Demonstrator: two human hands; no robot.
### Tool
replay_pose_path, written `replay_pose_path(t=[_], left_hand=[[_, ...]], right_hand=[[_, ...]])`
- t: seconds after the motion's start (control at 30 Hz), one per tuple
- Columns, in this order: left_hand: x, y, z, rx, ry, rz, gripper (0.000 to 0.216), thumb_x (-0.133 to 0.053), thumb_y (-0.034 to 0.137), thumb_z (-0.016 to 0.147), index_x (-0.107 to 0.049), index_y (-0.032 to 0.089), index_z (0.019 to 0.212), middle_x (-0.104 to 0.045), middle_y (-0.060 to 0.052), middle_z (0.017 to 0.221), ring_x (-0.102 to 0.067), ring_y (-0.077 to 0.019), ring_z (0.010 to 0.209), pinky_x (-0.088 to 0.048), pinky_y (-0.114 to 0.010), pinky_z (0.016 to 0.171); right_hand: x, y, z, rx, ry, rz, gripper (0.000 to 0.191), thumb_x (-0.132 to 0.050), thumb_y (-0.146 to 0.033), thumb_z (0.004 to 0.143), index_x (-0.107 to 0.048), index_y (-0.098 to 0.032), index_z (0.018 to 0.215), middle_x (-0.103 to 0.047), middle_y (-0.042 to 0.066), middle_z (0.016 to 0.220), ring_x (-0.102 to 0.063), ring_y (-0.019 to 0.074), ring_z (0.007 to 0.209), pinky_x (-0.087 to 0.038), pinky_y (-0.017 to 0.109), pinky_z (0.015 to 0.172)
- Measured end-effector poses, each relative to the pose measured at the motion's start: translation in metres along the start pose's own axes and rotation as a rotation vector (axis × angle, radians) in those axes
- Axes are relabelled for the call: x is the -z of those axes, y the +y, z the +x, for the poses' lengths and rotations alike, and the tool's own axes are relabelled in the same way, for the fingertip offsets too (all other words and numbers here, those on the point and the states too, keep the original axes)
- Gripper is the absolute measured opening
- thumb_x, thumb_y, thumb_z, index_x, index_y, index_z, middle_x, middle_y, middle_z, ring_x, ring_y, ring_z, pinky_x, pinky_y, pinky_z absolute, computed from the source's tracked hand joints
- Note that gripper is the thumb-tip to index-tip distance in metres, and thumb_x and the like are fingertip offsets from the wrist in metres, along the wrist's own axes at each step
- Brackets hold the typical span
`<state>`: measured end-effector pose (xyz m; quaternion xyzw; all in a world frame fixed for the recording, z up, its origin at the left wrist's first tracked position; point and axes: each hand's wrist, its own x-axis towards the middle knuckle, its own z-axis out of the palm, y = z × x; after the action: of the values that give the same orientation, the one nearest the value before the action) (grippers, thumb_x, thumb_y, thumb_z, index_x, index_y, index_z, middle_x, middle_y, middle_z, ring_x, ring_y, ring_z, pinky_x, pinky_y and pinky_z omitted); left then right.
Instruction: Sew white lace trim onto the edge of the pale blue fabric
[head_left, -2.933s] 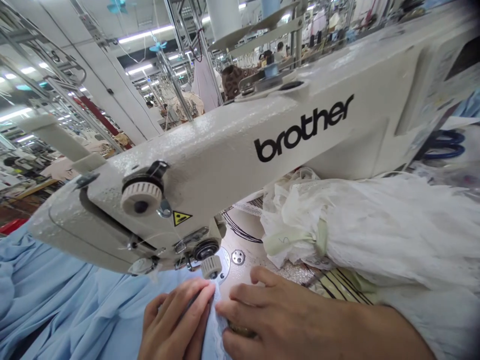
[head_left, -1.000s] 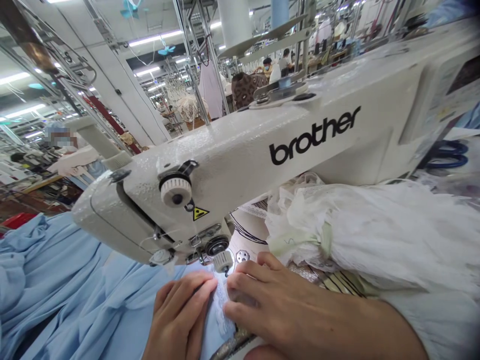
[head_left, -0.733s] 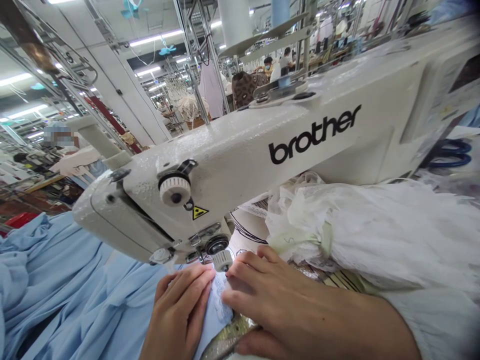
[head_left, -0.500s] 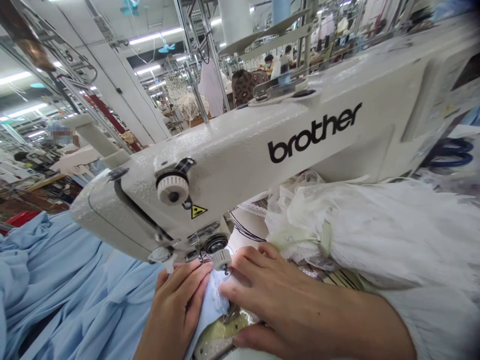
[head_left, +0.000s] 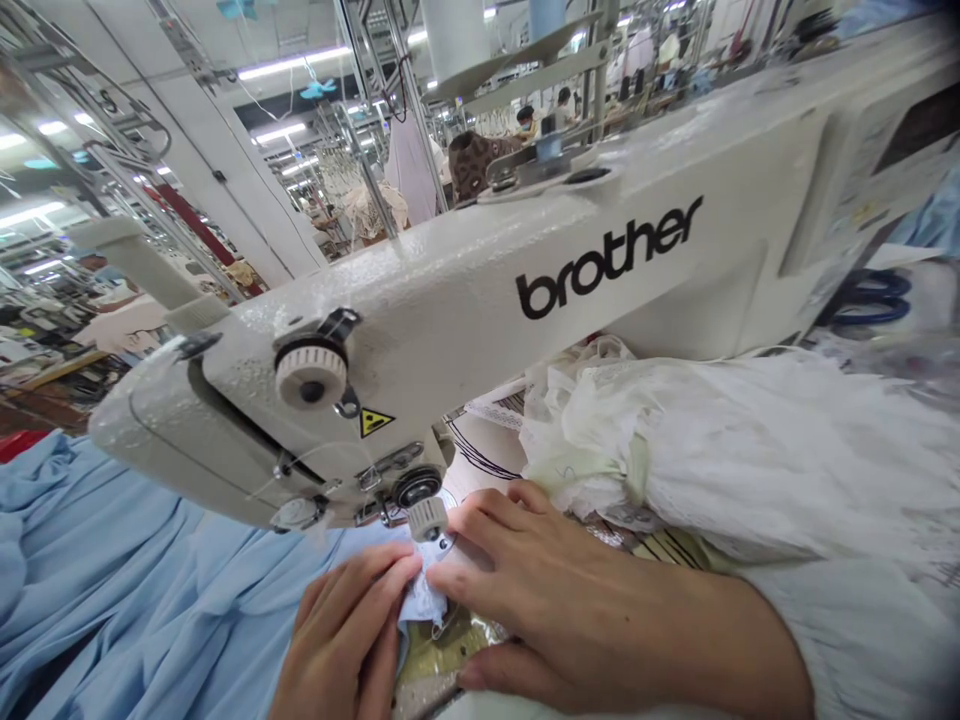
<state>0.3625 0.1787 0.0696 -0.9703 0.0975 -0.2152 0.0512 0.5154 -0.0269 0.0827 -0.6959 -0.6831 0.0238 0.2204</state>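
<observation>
Beneath the head of a white sewing machine [head_left: 450, 330], a light blue piece of fabric with a lacy edge [head_left: 424, 602] lies on the machine bed [head_left: 442, 652]. My left hand [head_left: 341, 625] has its fingers closed together on the left side of this fabric, their tips close to the needle area. To the right, my right hand [head_left: 570, 590] lies flat with fingers and thumb spread, its index fingertip touching the fabric's edge. The machine's head hides the needle and presser foot.
A large heap of light blue cloth [head_left: 142, 570] covers the left side. White gathered fabric [head_left: 750, 450], tied with a pale strip [head_left: 637, 470], lies behind my right forearm. Blue handles [head_left: 874, 300] rest at the far right. Other people sit in the background.
The view has shifted, so the machine appears farther left. My left hand sits slightly lower relative to the machine's head, and less of the light blue fabric shows between my hands.
</observation>
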Motion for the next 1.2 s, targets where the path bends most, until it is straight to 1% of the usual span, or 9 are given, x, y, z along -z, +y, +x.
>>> replay_pose_path(t=[0.1, 0.3, 0.4, 0.53, 0.6, 0.7, 0.83, 1.03, 1.2], left_hand=[[0.001, -0.001, 0.001, -0.006, -0.007, 0.016, 0.036, -0.046, 0.015, 0.09, -0.055, 0.022, 0.124, -0.063, -0.001, 0.123, -0.056, -0.0105, 0.115, -0.045, -0.018, 0.094], [0.001, -0.001, 0.003, -0.017, 0.003, 0.021, 0.036, -0.046, 0.013, 0.09, -0.056, 0.021, 0.124, -0.061, -0.002, 0.125, -0.053, -0.0114, 0.118, -0.043, -0.02, 0.096], [0.004, 0.005, 0.01, -0.052, 0.061, -0.041, 0.031, -0.047, 0.011, 0.089, -0.059, 0.02, 0.117, -0.065, -0.002, 0.116, -0.056, -0.0116, 0.112, -0.043, -0.022, 0.096], [0.009, 0.014, 0.019, -0.035, 0.133, -0.122, 0.017, -0.051, 0.015, 0.09, -0.063, 0.021, 0.102, -0.069, 0.001, 0.097, -0.061, -0.0087, 0.094, -0.044, -0.02, 0.088], [0.01, 0.015, 0.019, -0.033, 0.103, -0.129, 0.017, -0.052, 0.015, 0.091, -0.063, 0.021, 0.102, -0.069, 0.001, 0.097, -0.061, -0.0081, 0.094, -0.044, -0.02, 0.087], [0.008, 0.013, 0.015, -0.039, 0.054, -0.115, 0.019, -0.055, 0.014, 0.089, -0.062, 0.022, 0.106, -0.068, 0.001, 0.101, -0.061, -0.0091, 0.096, -0.045, -0.022, 0.088], [0.009, 0.011, 0.016, -0.05, 0.046, -0.106, 0.018, -0.056, 0.016, 0.09, -0.062, 0.022, 0.105, -0.068, 0.0, 0.099, -0.062, -0.0099, 0.094, -0.045, -0.023, 0.086], [0.011, 0.015, 0.025, -0.094, 0.128, -0.06, 0.02, -0.045, 0.014, 0.094, -0.065, 0.017, 0.096, -0.069, -0.001, 0.09, -0.063, -0.0089, 0.082, -0.045, -0.023, 0.081], [0.006, 0.012, 0.016, -0.142, 0.066, -0.041, 0.018, -0.054, 0.01, 0.09, -0.063, 0.014, 0.105, -0.067, -0.006, 0.101, -0.06, -0.0122, 0.092, -0.044, -0.024, 0.087]], right_hand=[[0.0, 0.0, 0.0, -0.008, 0.004, 0.004, 0.042, -0.054, -0.055, 0.093, -0.055, -0.02, 0.116, -0.052, 0.009, 0.115, -0.045, 0.0263, 0.107, -0.037, 0.045, 0.093], [-0.001, 0.002, 0.002, -0.022, 0.008, 0.021, 0.05, -0.052, -0.057, 0.093, -0.051, -0.021, 0.128, -0.049, 0.012, 0.122, -0.042, 0.029, 0.114, -0.034, 0.047, 0.096], [-0.002, 0.003, 0.002, -0.02, 0.012, 0.023, 0.047, -0.051, -0.056, 0.094, -0.052, -0.022, 0.127, -0.049, 0.012, 0.122, -0.042, 0.0289, 0.114, -0.034, 0.047, 0.096], [0.0, 0.002, 0.001, -0.029, 0.006, 0.015, 0.043, -0.054, -0.054, 0.093, -0.054, -0.022, 0.122, -0.049, 0.01, 0.119, -0.042, 0.029, 0.112, -0.035, 0.047, 0.094], [0.002, 0.001, 0.001, -0.018, -0.002, 0.005, 0.043, -0.056, -0.054, 0.092, -0.055, -0.021, 0.12, -0.051, 0.01, 0.118, -0.043, 0.0285, 0.111, -0.036, 0.047, 0.094], [0.007, -0.001, 0.0, 0.038, -0.016, -0.004, 0.031, -0.052, -0.046, 0.097, -0.058, -0.019, 0.111, -0.055, 0.008, 0.114, -0.045, 0.0255, 0.108, -0.034, 0.044, 0.094], [0.01, -0.003, -0.001, 0.102, -0.042, -0.017, 0.022, -0.052, -0.038, 0.098, -0.061, -0.018, 0.101, -0.06, 0.005, 0.109, -0.048, 0.0221, 0.102, -0.035, 0.039, 0.088], [0.009, -0.003, 0.001, 0.105, -0.032, -0.044, 0.024, -0.047, -0.036, 0.1, -0.059, -0.018, 0.11, -0.062, 0.006, 0.108, -0.051, 0.023, 0.099, -0.034, 0.041, 0.087], [0.007, -0.003, 0.0, 0.105, -0.051, -0.062, 0.026, -0.049, -0.038, 0.1, -0.059, -0.017, 0.109, -0.062, 0.006, 0.106, -0.05, 0.0234, 0.099, -0.034, 0.041, 0.085]])
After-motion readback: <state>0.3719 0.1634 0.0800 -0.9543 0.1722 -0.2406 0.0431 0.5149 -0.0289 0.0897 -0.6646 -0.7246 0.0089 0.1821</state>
